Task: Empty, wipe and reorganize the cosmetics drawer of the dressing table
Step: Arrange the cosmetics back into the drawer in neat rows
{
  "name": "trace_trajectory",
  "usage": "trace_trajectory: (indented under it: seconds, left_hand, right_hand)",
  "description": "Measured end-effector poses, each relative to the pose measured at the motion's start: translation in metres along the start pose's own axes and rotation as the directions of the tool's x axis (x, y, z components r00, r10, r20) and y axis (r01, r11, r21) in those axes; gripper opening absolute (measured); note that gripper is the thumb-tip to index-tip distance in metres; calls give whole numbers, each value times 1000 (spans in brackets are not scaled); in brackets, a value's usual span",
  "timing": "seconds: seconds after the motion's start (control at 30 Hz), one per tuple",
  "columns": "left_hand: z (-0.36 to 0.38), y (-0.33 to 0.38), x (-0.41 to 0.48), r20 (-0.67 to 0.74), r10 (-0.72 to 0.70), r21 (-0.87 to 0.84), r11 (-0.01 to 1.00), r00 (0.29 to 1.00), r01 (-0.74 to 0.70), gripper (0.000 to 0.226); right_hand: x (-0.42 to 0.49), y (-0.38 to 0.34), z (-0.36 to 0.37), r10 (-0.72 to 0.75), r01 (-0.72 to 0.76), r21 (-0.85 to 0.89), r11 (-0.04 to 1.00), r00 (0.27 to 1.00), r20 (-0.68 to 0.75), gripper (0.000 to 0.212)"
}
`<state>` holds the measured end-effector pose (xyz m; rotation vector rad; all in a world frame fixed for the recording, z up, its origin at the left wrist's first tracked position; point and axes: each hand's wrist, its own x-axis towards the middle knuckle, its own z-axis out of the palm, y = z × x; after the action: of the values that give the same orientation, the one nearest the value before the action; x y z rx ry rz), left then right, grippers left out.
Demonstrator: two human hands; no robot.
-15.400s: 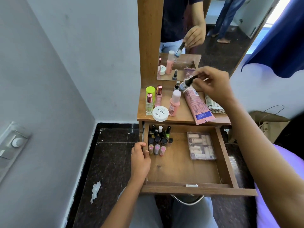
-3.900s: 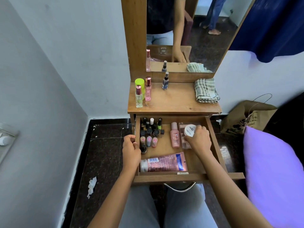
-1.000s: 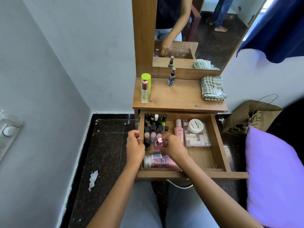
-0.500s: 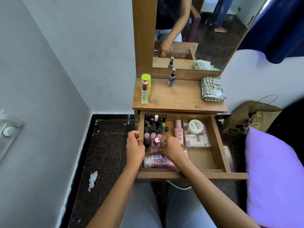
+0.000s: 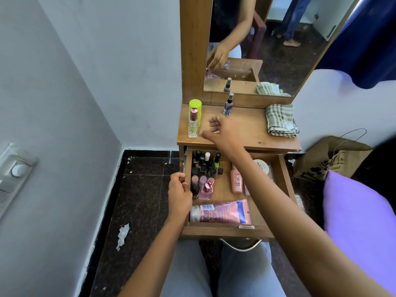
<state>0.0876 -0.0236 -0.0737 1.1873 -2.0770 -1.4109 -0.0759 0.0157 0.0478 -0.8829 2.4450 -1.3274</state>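
The wooden drawer (image 5: 227, 231) stands pulled out under the dressing table top (image 5: 250, 133). My left hand (image 5: 179, 192) grips the drawer's left wall. My right hand (image 5: 222, 130) hovers over the table top, fingers loosely curled and holding nothing, just right of a clear perfume bottle (image 5: 193, 124) with a pink cap. Behind that bottle stands a lime green bottle (image 5: 195, 108). Inside the drawer are several nail polish bottles (image 5: 205, 166), a pink perfume bottle (image 5: 206, 190), a pink pump bottle (image 5: 236, 181), a white jar (image 5: 261, 166) and a pink tube (image 5: 220, 212) lying along the front.
A small dark spray bottle (image 5: 228, 105) stands at the mirror's base. A folded checked cloth (image 5: 280, 120) lies on the table's right. A brown paper bag (image 5: 330, 159) and a purple pillow (image 5: 360, 217) are at right. A paper scrap (image 5: 122, 234) lies on the dark floor.
My right hand let go of the pink perfume bottle in the drawer and rose to the table top near the clear perfume bottle. My left hand stayed on the drawer wall.
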Motion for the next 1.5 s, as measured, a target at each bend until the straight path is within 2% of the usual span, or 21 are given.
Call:
trace_trajectory:
  seconds: [0.23,0.47,0.67,0.8,0.9,1.0,1.1,1.3,1.5]
  left_hand:
    - [1,2,-1,-12,-18,11,1000,1000,18,31]
    - [1,2,-1,-9,-18,2,1000,1000,18,33]
    - [1,1,0,-4,9,-19,1000,1000,-9,29]
    - [1,-1,0,-11,19,-25,1000,1000,-20,26]
    - [1,-1,-1,-11,22,-22,1000,1000,-22,26]
    - [1,-2,0,-6,27,-15,1000,1000,-27,27]
    - [1,-2,0,-6,24,-6,1000,1000,-24,27]
    - [1,-2,1,-7,10,2,1000,1000,-10,28]
    - [2,-3,1,-9,10,8,1000,1000,-10,29]
  right_hand:
    - [28,8,58,105,-102,31,994,988,-112,56]
    - [22,9,66,106,-103,31,994,983,-150,41]
    - [-9,12,23,47,-37,91,995,992,-117,27]
    - [-46,21,-19,62,-61,20,998,996,-67,24]
    - [-72,43,-41,140,-137,-54,989,989,52,21]
    - [-91,68,-45,202,-180,-147,973,968,151,33]
    - [-100,79,-37,269,-224,-204,953,934,233,35]
    - [-98,84,-18,288,-168,-396,903,919,268,29]
    - [-102,82,-9,297,-174,-387,906,911,286,24]
